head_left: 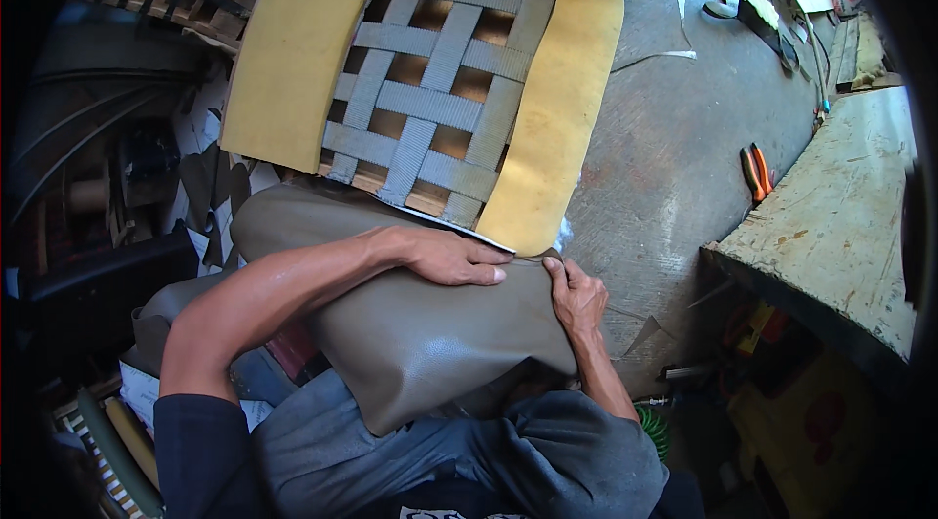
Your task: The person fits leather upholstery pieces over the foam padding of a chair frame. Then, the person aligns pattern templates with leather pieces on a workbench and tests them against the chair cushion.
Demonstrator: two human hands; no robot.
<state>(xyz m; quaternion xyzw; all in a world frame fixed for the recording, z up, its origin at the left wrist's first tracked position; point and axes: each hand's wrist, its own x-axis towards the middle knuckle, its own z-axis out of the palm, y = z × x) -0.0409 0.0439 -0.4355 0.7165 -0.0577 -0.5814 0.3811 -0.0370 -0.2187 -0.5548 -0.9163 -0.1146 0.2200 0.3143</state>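
Concrete floor [674, 157] beyond, taupe leatherette [435, 338] over my lap [391, 455].
My right hand [578, 296] pinches the leatherette's edge by the yellow foam strip [560, 108]; my left hand [449, 257] lies flat on it (thumb apart), before the interlaced grey webbing [430, 104].

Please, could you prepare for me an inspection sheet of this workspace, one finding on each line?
Surface: gray floor, worn and stained.
Job's things: woven gray webbing between yellow foam panels; gray-brown leather-like cover at its near edge.
Clutter: strap scraps and orange-handled pliers on the floor.
Hands: left hand rests on the cover; right hand holds its edge by the foam's near right corner.
Cables: green coil, lower right; hose or cord, cannot tell.
Surroundings: scuffed pale tabletop at right; rim too dark to read.
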